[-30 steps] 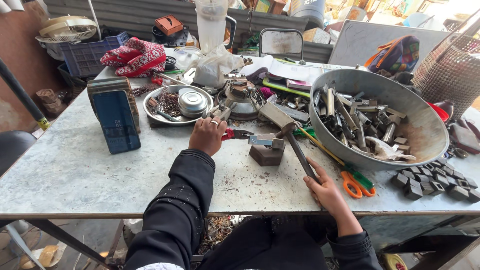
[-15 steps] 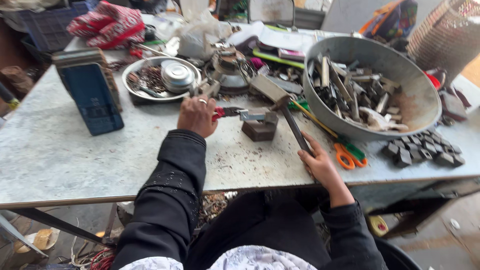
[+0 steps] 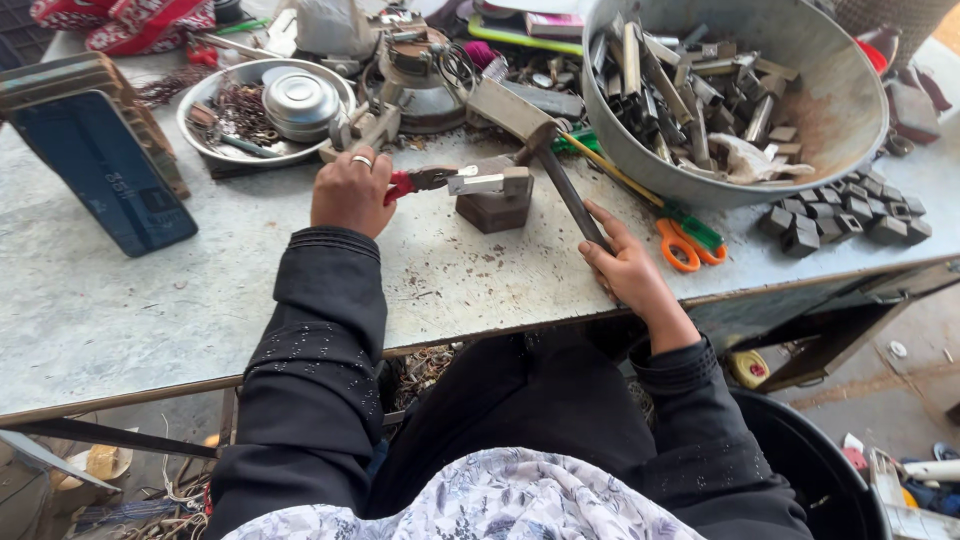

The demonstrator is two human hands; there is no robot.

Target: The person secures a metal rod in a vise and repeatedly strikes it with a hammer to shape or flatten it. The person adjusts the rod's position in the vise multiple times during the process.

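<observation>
My left hand, a ring on one finger, grips red-handled pliers. The pliers' jaws clamp a small bent metal piece that lies on a dark metal block in the middle of the worn table. My right hand holds the dark handle of a hammer near the table's front edge. The hammer's heavy head rests on the table behind the block, not touching the metal piece.
A big metal basin of metal scraps stands at the right, with small dark square parts beside it. Orange-handled scissors lie by my right hand. A round tray with lids and a blue box stand left.
The view has tilted down and drawn closer to the table. Both hands keep their grips; the pliers, the metal piece and the hammer stay about where they were.
</observation>
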